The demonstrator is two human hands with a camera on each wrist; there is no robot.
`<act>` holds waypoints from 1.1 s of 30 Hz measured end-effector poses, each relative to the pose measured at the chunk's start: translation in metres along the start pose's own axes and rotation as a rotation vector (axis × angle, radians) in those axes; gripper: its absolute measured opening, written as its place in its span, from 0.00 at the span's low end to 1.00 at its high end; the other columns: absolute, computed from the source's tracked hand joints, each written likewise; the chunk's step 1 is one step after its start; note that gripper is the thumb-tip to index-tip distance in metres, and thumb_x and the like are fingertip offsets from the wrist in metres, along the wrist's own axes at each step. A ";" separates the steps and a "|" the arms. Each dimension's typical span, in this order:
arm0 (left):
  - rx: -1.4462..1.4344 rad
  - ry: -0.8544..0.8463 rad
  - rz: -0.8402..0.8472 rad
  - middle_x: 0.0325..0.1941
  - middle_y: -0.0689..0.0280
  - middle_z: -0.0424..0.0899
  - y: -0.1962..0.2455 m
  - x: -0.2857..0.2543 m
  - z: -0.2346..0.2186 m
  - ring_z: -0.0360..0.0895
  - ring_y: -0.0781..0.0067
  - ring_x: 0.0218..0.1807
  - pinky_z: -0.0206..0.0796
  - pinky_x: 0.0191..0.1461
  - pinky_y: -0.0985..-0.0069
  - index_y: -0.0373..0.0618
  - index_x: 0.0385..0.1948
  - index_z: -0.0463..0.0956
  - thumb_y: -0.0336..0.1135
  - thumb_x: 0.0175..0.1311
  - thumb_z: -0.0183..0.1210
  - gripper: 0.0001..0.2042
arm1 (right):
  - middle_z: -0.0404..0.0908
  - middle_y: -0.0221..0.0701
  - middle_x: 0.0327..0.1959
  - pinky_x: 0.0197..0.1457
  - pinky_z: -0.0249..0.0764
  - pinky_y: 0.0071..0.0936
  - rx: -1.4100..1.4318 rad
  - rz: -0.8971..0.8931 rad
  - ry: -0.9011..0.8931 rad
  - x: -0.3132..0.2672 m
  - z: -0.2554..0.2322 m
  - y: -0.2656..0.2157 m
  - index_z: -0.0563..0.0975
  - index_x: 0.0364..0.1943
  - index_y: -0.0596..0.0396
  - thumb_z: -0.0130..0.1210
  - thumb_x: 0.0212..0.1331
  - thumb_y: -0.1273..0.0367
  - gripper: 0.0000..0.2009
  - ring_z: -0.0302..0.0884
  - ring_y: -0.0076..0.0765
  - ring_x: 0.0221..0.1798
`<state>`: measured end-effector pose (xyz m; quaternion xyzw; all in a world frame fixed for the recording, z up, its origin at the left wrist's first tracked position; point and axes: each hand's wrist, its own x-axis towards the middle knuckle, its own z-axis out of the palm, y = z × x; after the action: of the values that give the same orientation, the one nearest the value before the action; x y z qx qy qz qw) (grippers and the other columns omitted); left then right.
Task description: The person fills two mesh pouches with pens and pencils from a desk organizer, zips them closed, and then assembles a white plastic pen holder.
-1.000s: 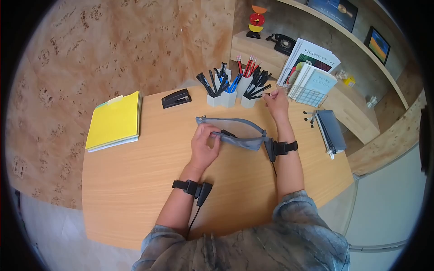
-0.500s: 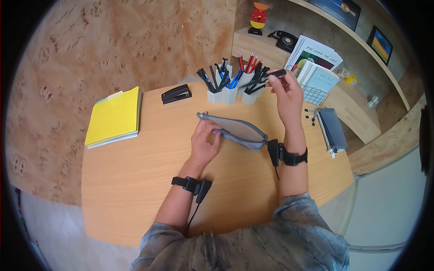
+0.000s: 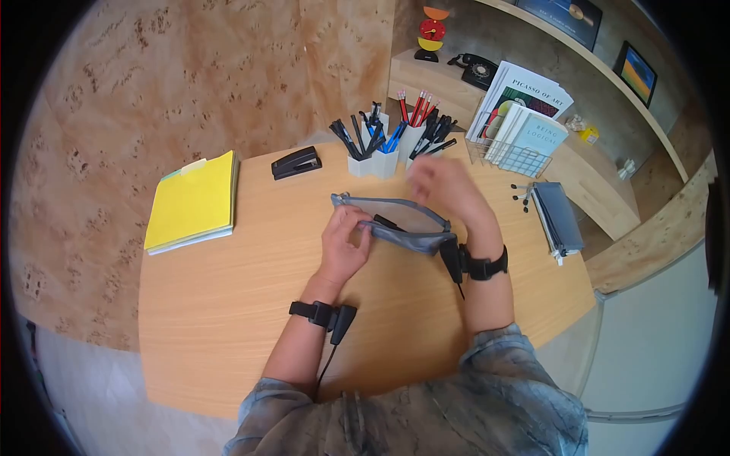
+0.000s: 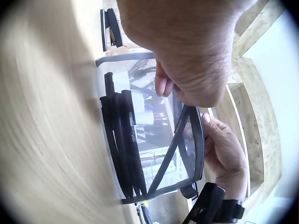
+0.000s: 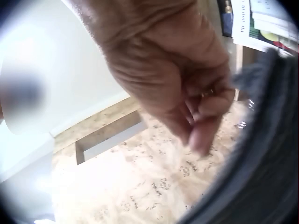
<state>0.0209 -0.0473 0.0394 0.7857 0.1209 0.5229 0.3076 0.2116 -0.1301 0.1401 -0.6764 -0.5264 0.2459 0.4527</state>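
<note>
My left hand [image 3: 344, 242] pinches the near edge of a see-through zip pouch [image 3: 414, 242] with grey trim, its mouth gaping. In the left wrist view, several black pens [image 4: 122, 144] stand side by side inside it, and another pen [image 4: 169, 156] slants across towards the mouth. My right hand [image 3: 449, 190], blurred, is over the pouch's far side, close to the pen holders [image 3: 375, 166]. The right wrist view has its fingers [image 5: 205, 135] loosely curled with nothing seen between them. Black pens [image 3: 435, 131] fill the right-hand holder; blue pens and red pencils stand beside them.
A black stapler [image 3: 296, 163] and a yellow folder [image 3: 192, 201] lie on the left of the desk [image 3: 220, 319]. On the right are a wire rack [image 3: 525, 161] of books and a stack of grey pouches [image 3: 559, 219]. A telephone [image 3: 477, 71] stands on the shelf behind.
My right hand drew a black pen from the holder, brought it up and back, and is now over the pouch without a visible pen. My left hand has kept its grip on the pouch.
</note>
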 end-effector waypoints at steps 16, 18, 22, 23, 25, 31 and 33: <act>0.023 -0.168 -0.057 0.34 0.62 0.76 0.015 0.003 0.005 0.75 0.62 0.37 0.69 0.39 0.74 0.40 0.31 0.78 0.20 0.50 0.61 0.07 | 0.81 0.29 0.33 0.29 0.68 0.15 0.409 0.041 0.516 0.072 -0.026 0.145 0.72 0.40 0.58 0.56 0.59 0.70 0.09 0.79 0.21 0.32; 0.040 -0.165 -0.034 0.34 0.62 0.77 0.015 0.003 0.004 0.75 0.61 0.37 0.69 0.40 0.73 0.40 0.32 0.78 0.20 0.51 0.60 0.07 | 0.81 0.31 0.34 0.29 0.68 0.15 0.421 -0.045 0.578 0.071 -0.024 0.139 0.72 0.40 0.58 0.54 0.60 0.69 0.08 0.80 0.23 0.32; 0.059 -0.144 -0.015 0.35 0.61 0.77 0.013 0.004 0.002 0.76 0.64 0.37 0.69 0.41 0.75 0.39 0.31 0.77 0.19 0.52 0.59 0.06 | 0.82 0.34 0.36 0.30 0.70 0.16 0.409 -0.345 0.642 0.041 -0.037 0.044 0.71 0.38 0.59 0.51 0.63 0.69 0.07 0.81 0.25 0.32; 0.060 -0.131 -0.017 0.35 0.61 0.77 0.013 0.004 0.002 0.76 0.64 0.37 0.69 0.41 0.75 0.39 0.31 0.77 0.19 0.52 0.59 0.06 | 0.82 0.34 0.37 0.30 0.70 0.16 0.378 -0.420 0.623 0.029 -0.039 0.018 0.71 0.37 0.59 0.50 0.64 0.69 0.07 0.81 0.25 0.31; 0.039 -0.108 -0.024 0.34 0.61 0.77 0.011 0.004 0.002 0.76 0.64 0.37 0.69 0.41 0.75 0.39 0.31 0.77 0.19 0.52 0.59 0.06 | 0.82 0.34 0.36 0.31 0.71 0.18 0.323 -0.403 0.464 -0.001 -0.032 -0.027 0.70 0.37 0.58 0.51 0.63 0.68 0.07 0.81 0.24 0.32; 0.039 -0.089 -0.026 0.33 0.61 0.77 0.012 0.004 0.001 0.76 0.64 0.37 0.69 0.42 0.75 0.39 0.31 0.76 0.18 0.51 0.60 0.07 | 0.81 0.35 0.29 0.30 0.72 0.22 -0.371 -0.168 -0.154 -0.034 0.007 -0.058 0.72 0.39 0.57 0.49 0.62 0.69 0.07 0.76 0.27 0.22; 0.027 -0.083 -0.033 0.32 0.61 0.77 0.011 0.004 0.000 0.76 0.62 0.36 0.69 0.41 0.74 0.40 0.30 0.76 0.18 0.51 0.60 0.07 | 0.79 0.36 0.25 0.29 0.72 0.25 -0.609 -0.158 -0.266 -0.028 0.015 -0.044 0.74 0.37 0.57 0.50 0.59 0.68 0.08 0.76 0.30 0.21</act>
<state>0.0214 -0.0534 0.0491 0.8088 0.1281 0.4830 0.3102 0.1690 -0.1499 0.1673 -0.6997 -0.6808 0.1278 0.1750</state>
